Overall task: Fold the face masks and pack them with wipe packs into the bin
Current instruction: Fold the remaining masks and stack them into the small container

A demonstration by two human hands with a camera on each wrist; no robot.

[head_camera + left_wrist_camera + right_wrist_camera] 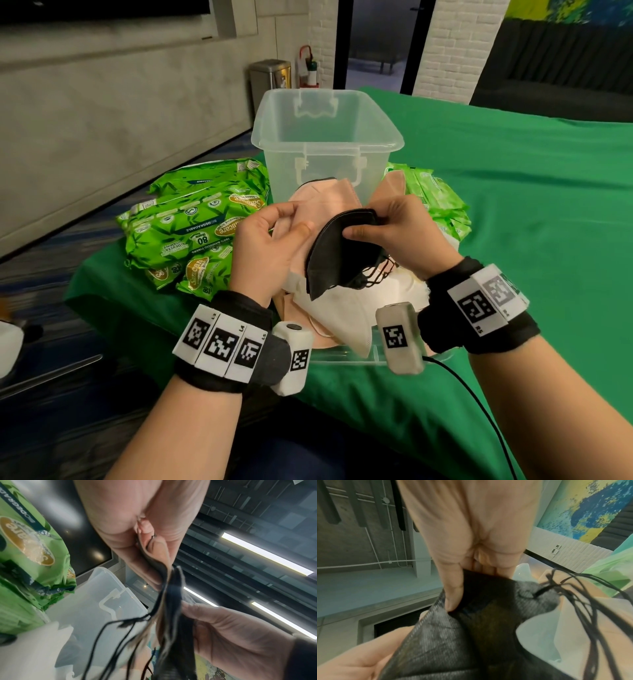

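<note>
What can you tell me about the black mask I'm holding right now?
The black mask is a dark, slightly grey, fabric-like face mask folded flat along its centre into a curved, pointed shape. Thin black ear loops dangle loose from its right side. It is held up above the pile of white and pink masks, in front of the clear bin. The right hand pinches its upper edge between thumb and fingers; the left hand touches its left side, though that hand's exact grip is unclear.

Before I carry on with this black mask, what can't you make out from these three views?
- Bin floor: head view, hidden behind its cloudy near wall.
- Mask pile: head view, both hands cover it; count unclear.
- Black mask lower half: right wrist view, cut by edge.
- Left hand grip: left wrist view, blurred.
</note>
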